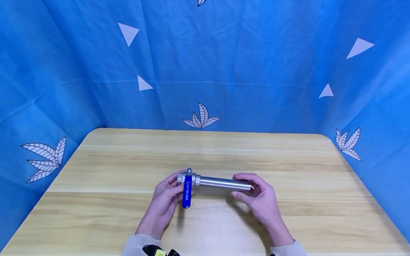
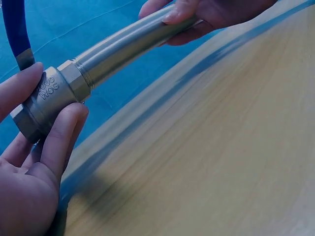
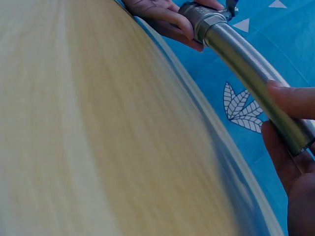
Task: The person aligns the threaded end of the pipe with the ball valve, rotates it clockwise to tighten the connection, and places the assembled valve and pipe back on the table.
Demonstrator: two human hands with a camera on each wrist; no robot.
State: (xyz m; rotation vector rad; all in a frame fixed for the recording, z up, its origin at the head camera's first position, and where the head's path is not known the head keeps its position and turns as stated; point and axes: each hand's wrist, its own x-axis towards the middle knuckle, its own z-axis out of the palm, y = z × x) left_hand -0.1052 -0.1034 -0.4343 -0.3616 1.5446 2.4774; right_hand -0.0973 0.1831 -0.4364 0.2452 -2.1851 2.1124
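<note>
A metal ball valve (image 1: 196, 180) with a blue lever handle (image 1: 187, 193) is held above the table by my left hand (image 1: 162, 202). Its fingers and thumb grip the valve body, and raised lettering shows there in the left wrist view. A straight steel pipe (image 1: 221, 182) extends rightward from the valve's hex end, its far end slightly lower. My right hand (image 1: 261, 199) holds that far end, the thumb on one side and the fingers on the other, as the right wrist view shows. How deep the pipe sits in the valve is hidden.
Beneath both hands lies a light wood-grain table (image 1: 128, 160) with rounded back corners. A blue curtain (image 1: 272, 71) with white triangles and leaf prints stands along its back and sides. Shadows of the hands and pipe fall on the tabletop.
</note>
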